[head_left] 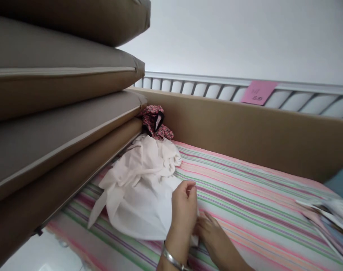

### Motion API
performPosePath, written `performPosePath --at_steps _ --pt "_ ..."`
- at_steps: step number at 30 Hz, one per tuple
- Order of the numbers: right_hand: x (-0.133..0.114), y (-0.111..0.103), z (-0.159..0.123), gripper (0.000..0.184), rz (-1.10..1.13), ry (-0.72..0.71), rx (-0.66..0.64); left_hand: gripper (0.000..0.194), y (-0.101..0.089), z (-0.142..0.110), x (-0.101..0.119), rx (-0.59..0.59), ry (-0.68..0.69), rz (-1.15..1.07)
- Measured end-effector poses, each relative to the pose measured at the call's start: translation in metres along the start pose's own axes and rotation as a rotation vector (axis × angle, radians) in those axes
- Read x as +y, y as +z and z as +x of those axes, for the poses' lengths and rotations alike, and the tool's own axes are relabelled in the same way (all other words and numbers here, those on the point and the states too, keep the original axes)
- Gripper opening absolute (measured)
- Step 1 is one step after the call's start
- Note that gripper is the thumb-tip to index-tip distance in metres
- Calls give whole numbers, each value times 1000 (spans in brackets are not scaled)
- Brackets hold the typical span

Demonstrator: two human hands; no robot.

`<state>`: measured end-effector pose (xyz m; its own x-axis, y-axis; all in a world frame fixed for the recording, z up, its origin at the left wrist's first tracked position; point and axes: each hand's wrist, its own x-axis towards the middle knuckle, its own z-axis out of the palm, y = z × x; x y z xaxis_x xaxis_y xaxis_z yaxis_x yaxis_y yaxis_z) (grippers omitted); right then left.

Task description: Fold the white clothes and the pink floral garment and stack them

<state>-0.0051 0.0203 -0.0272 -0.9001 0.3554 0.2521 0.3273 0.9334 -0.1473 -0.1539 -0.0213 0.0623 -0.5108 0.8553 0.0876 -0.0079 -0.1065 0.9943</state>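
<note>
cloth (147, 192) creased, centre of frame; left grip (185, 205), right grip (208, 229) at its edge, fingers curled, can't tell if clamped. i'd keep tension light, even.

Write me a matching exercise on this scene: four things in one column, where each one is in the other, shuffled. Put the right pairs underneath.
1. Pink note
2. Silver bangle
3. White cloth
4. Floral cloth

A. Bunched in the far corner, against the brown panel
B. On the slatted strip along the wall
C. Around the left wrist
D. Lying on the striped cover, reaching the hands

Right pairs: 1-B, 2-C, 3-D, 4-A
</note>
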Motion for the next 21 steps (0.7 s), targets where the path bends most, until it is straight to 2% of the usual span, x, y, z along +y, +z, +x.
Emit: performPosePath --at_steps 4,7,10,12,15,18,21 --pt "34 -14 -102 23 -39 122 -33 30 12 -10 -8 -193 -18 332" --pt "45 -28 -162 26 -33 353 -33 40 16 -16 -21 -293 -5 646" --pt "45 -48 -201 30 -17 643 -30 46 13 -17 -31 -347 -48 942" --pt "45 -64 -212 32 -10 843 -28 49 10 -14 -36 -341 -75 1083" --pt "51 -87 -202 30 21 1079 11 50 7 -8 -39 -296 -65 1191" --pt "67 -98 -177 29 97 1176 159 51 11 -5 -42 -256 -52 1246" --pt "83 -92 -158 31 212 1227 302 53 17 -3 -46 -269 -63 1293"
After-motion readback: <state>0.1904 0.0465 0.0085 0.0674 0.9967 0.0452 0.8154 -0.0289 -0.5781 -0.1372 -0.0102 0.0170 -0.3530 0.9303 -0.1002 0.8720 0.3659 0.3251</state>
